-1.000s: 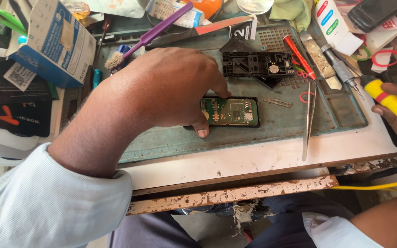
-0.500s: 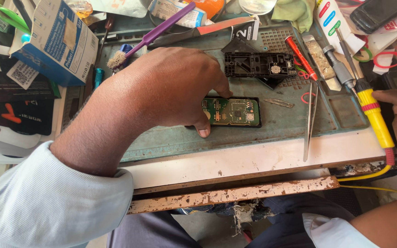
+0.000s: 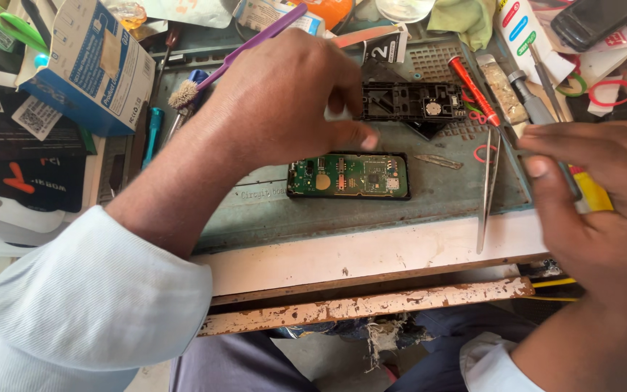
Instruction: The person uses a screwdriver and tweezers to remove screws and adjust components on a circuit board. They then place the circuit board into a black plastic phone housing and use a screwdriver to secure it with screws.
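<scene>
At the left edge of the workbench (image 3: 371,254) a blue-and-white carton (image 3: 81,65) leans over dark packaging, and just right of it a purple toothbrush (image 3: 244,45) lies angled across the grey-green work mat (image 3: 444,192). The left hand (image 3: 284,101) hovers over the mat's middle with its fingers curled narrow, thumb and forefinger pinching a small pale piece that is too small to identify. Just below that thumb, near the mat's front edge, lies the green circuit board (image 3: 348,176) in its black frame, flat and component side up, with neither hand on it. Behind it rests a black plastic phone housing (image 3: 411,101). Further right, long steel tweezers (image 3: 489,190) point toward the bench's front edge, beside a red-handled screwdriver (image 3: 473,91). At the right edge, the right hand (image 3: 596,210) closes its fingers around a yellow-handled tool (image 3: 593,192), whose tip is hidden.

The board lies unheld, so a push from the tool would likely slide it toward the front edge. The pinched piece could drop into the clutter and be lost. A sleeve might sweep the tweezers off.
</scene>
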